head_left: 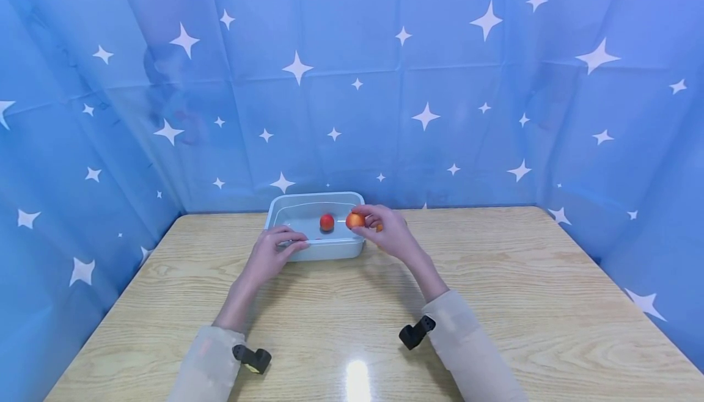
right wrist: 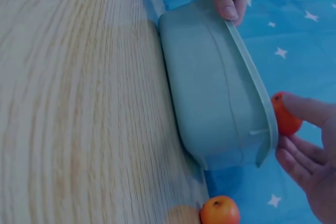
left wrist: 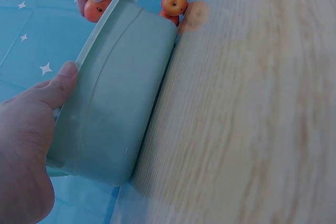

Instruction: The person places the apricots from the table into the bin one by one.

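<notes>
A pale blue-green plastic bin (head_left: 330, 250) stands on the table near the back edge. My left hand (head_left: 276, 247) grips the near left part of its rim, thumb outside the wall in the left wrist view. With thumb and fingers, my right hand (head_left: 389, 231) holds an orange-red apple (head_left: 354, 220) at the bin's right rim. A redder apple (head_left: 327, 222) lies on the bin's floor. Beyond the bin's right end, two more orange apples (left wrist: 174, 3) sit close together on the table, mostly hidden behind my right hand in the head view.
The wooden table (head_left: 341, 310) reaches back to a blue curtain (head_left: 352, 133) with white stars, which also hangs along both sides. Black wrist cameras (head_left: 252, 358) are strapped to both sleeves. A bright glare spot lies on the near tabletop.
</notes>
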Available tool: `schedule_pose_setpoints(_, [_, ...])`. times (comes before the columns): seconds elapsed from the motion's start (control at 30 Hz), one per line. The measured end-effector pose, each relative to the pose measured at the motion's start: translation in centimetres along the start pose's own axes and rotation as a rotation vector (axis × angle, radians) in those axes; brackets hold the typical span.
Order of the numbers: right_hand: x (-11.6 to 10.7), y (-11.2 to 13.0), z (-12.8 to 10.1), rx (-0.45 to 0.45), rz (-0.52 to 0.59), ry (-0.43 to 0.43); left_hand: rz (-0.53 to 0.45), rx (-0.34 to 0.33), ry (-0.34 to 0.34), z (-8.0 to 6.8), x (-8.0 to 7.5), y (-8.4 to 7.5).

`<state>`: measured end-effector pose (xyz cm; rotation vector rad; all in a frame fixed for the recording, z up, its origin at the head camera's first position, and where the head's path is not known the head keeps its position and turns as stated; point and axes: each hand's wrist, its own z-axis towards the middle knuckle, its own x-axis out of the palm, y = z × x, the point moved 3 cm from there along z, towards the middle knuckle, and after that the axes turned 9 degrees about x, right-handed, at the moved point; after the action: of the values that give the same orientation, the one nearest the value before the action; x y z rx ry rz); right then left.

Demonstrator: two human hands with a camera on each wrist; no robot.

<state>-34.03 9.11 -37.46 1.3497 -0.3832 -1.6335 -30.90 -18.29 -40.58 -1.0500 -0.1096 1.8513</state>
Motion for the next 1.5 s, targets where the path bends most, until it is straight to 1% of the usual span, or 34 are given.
schedule_pose_setpoints(0.23, [-0.1,0.1,-0.1,0.010,-0.029,0.008,0.004,0.009,-0.004,0.0,0.0,0.1])
schedule_pose_setpoints(0.4, [-0.3,-0.1,0.0,0.017,-0.002,0.009,0.002,0.011,-0.003,0.0,0.0,0.1])
schedule_pose_setpoints(0.63, [-0.8,-0.2,0.0,0.013,0.053,-0.003,-0.003,-0.009,0.005,0.0,0.1,0.1])
schedule_pose_setpoints(0.9, [-1.5,-0.5,-0.2,0.051,0.062,-0.023,0.004,-0.015,0.005,0.0,0.0,0.0])
schedule_pose_setpoints(1.2, [-2.2,-1.1,-0.4,0.072,0.066,-0.043,0.002,-0.029,0.009,0.0,0.0,0.0])
schedule_pose_setpoints(1.5, [-2.6,-2.0,-0.5,0.109,0.049,-0.026,-0.005,0.000,0.001,0.1,0.0,0.0])
